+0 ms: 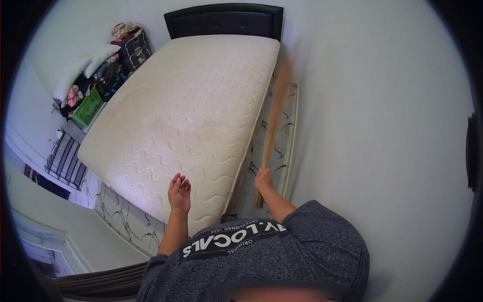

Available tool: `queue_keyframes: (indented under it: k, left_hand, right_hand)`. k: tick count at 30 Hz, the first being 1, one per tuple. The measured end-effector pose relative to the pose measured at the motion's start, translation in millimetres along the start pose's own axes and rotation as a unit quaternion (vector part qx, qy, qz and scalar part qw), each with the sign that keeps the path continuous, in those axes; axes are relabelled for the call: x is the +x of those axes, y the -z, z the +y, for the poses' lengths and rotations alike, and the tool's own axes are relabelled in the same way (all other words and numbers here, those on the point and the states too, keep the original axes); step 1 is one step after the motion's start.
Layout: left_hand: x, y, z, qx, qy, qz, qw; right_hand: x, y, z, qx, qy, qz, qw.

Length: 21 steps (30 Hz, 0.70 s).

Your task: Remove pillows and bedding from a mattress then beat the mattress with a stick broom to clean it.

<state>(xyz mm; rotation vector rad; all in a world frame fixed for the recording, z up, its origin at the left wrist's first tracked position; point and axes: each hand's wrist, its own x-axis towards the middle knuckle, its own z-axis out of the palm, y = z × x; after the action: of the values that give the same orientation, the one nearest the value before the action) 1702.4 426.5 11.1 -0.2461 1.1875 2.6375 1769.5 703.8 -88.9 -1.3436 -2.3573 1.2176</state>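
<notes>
My right hand point(263, 180) is closed around the bound end of a stick broom point(278, 107). The broom's long bristles point away from me along the gap between bed and wall, and their far tips are blurred. Beside it lies a bare cream quilted mattress point(181, 109) with wavy stitching and brownish stains. My left hand point(179, 193) is held over the mattress's near end, palm up with fingers bent, and holds nothing.
A black padded headboard point(224, 22) stands at the far end. Marble-patterned floor tiles point(279, 153) run between the mattress and the right-hand wall point(377, 113). On the left are a green plastic basket point(87, 107), white pillows point(100, 60), piled clothes and a black metal rack point(67, 160).
</notes>
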Motion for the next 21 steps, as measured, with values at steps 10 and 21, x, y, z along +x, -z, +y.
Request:
queue_keyframes:
  k: [10, 21]
  left_hand:
    - [-1.6, 15.0, 9.8, 0.035, 0.029, 0.025, 0.999]
    - [-1.9, 0.4, 18.6, 0.021, 0.061, -0.066, 0.996]
  right_hand:
    - [6.7, 17.0, 7.4, 0.157, -0.049, -0.024, 0.986]
    - [-59.2, 9.1, 51.5, 0.318, -0.244, -0.177, 0.899]
